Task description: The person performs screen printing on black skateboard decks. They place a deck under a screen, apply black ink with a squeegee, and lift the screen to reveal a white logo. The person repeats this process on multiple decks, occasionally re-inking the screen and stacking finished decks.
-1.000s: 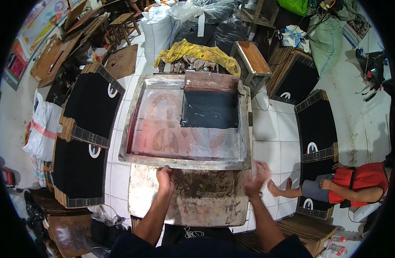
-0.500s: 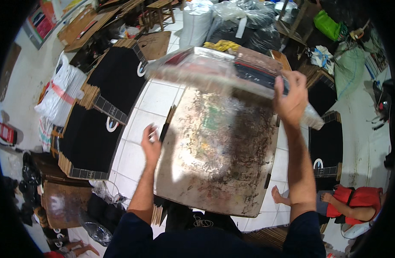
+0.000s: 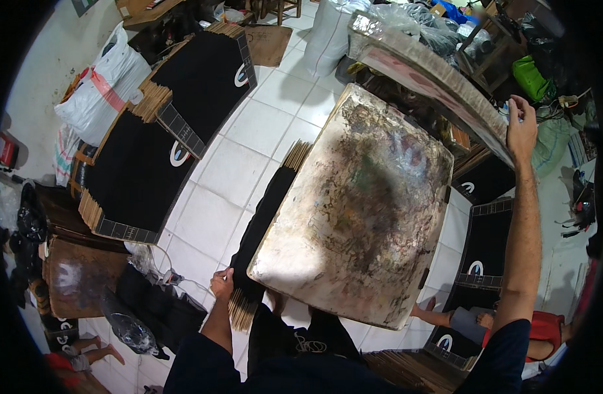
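A paint-stained printing board (image 3: 360, 203) lies flat in front of me. Above its far edge a framed printing screen (image 3: 426, 79) is tilted up, and my right hand (image 3: 521, 128) grips its right end with the arm stretched out. My left hand (image 3: 221, 284) hangs low at the board's left side, fingers curled on the top of a stack of black cardboard-backed pieces (image 3: 262, 230) that stands on the floor beside the board.
Stacks of black printed pieces on cardboard (image 3: 164, 131) lie on the white tiled floor at left; more stand at right (image 3: 482, 249). White sacks (image 3: 98, 88) and bags sit at the back. A person in red (image 3: 538, 328) sits at lower right.
The screen has swung further up and away from the board, my right hand rising with it. My left hand dropped from the board's edge down to the stack on the left.
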`<act>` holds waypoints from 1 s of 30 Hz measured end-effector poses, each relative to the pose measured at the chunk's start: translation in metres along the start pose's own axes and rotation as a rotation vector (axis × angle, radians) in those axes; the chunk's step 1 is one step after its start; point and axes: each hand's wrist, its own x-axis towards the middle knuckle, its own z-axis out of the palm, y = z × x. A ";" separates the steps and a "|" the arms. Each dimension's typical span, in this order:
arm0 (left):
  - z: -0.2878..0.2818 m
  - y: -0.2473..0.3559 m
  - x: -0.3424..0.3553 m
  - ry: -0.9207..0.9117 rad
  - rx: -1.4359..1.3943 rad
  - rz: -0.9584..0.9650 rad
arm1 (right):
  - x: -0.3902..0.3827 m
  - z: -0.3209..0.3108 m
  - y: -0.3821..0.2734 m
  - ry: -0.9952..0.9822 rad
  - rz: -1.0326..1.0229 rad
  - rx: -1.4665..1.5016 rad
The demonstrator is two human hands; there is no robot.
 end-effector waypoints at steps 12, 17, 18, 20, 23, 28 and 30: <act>-0.093 0.089 0.056 0.375 0.335 0.239 | 0.029 0.001 0.009 -0.038 0.027 0.084; -0.286 0.157 0.093 0.659 0.365 0.299 | 0.046 0.002 0.012 -0.020 0.003 0.034; -0.334 0.162 0.088 0.722 0.444 0.303 | 0.049 0.001 0.014 -0.030 0.013 0.028; -0.435 0.164 0.073 0.783 0.300 0.372 | 0.054 0.002 0.018 -0.038 0.027 0.000; -0.584 0.157 0.058 0.599 0.003 0.293 | 0.059 0.004 0.021 -0.065 0.038 -0.024; -0.669 0.117 0.061 0.566 -0.310 0.331 | 0.056 0.003 0.012 -0.059 0.046 -0.003; -0.634 0.101 0.071 0.553 -0.209 0.335 | 0.050 0.001 0.007 -0.065 0.097 -0.005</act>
